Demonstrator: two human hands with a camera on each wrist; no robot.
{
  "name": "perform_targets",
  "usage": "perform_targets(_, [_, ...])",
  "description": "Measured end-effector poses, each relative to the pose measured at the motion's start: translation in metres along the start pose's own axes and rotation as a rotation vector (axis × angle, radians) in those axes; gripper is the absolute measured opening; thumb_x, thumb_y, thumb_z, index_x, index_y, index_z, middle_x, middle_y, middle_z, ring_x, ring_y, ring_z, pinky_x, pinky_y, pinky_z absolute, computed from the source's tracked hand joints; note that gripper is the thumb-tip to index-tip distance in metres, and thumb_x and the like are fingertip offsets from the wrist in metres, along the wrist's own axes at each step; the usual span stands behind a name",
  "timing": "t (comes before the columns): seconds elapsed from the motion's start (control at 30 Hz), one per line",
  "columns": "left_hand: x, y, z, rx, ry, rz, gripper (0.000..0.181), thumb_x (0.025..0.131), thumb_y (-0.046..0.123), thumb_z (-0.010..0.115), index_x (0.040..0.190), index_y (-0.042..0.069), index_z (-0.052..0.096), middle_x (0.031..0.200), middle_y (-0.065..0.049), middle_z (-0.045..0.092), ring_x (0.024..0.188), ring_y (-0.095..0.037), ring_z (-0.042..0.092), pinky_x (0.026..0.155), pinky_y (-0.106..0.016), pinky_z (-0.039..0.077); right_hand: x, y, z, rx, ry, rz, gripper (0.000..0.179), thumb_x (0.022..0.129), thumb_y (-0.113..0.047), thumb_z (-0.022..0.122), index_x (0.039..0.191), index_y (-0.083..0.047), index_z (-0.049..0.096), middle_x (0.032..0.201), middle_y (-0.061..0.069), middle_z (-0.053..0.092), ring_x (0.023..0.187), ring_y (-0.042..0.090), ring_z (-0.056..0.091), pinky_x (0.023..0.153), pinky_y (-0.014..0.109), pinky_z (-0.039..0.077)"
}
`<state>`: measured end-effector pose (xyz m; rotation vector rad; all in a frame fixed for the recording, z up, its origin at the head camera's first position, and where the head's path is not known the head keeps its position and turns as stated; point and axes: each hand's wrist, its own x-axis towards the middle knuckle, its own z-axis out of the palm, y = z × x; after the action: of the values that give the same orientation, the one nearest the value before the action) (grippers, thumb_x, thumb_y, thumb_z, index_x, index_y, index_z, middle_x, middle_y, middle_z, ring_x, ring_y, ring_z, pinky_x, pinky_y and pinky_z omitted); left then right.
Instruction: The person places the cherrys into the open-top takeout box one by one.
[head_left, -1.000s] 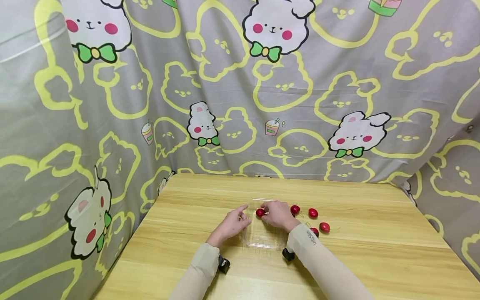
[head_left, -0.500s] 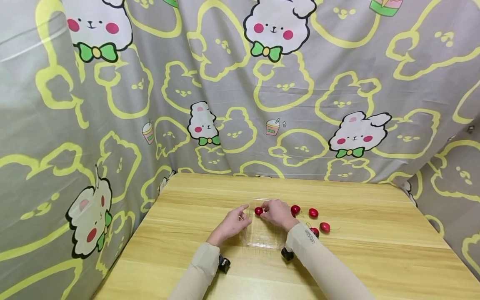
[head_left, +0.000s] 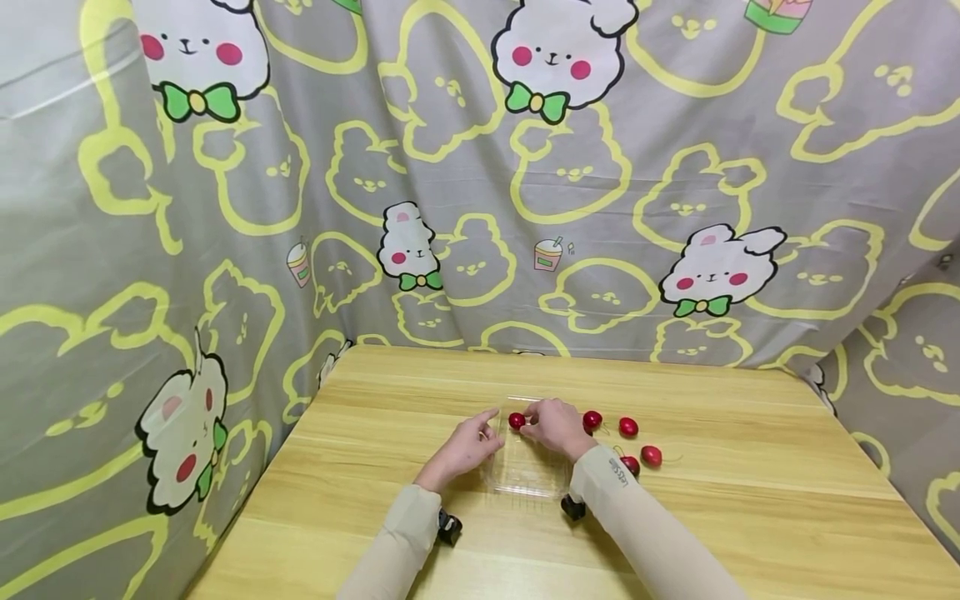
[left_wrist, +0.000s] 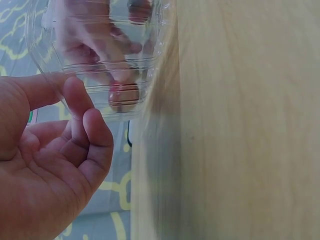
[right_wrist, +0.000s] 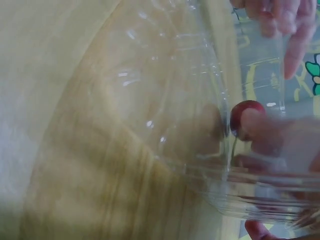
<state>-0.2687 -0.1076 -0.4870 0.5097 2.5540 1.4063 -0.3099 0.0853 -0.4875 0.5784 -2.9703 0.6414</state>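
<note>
One cherry (head_left: 516,421): the right hand (head_left: 557,427) is pinching it inside the clear box (head_left: 529,480), apparently placing it. One left hand (head_left: 467,447): resting beside the clear box, fingers apart. Next move: probably calling for gentle release.

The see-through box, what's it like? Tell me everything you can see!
The see-through box looks like thin, clear plastic. It is roughly rectangular, with a rim and ridged walls. It sits flat on the wood-look table, open side up. The left hand is at its left side, a finger seeming to touch the rim. The right hand reaches inside, holding a red cherry; I can't tell if the cherry touches it.
</note>
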Motion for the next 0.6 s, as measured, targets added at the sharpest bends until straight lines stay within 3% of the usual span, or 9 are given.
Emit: perform_targets(0.6, [0.0021, -0.0012, 0.0005, -0.009, 0.0, -0.005, 0.057, 0.087, 0.014, 0.055, 0.136, 0.004, 0.029, 0.076, -0.003, 0.053, 0.06, -0.014, 0.053, 0.047, -0.025, 0.041, -0.0004, 0.0011, 0.0025, -0.016, 0.032, -0.028, 0.024, 0.077, -0.03, 0.066, 0.098, -0.016, 0.069, 0.083, -0.004, 0.066, 0.074, 0.012, 0.06, 0.064, 0.033, 0.046])
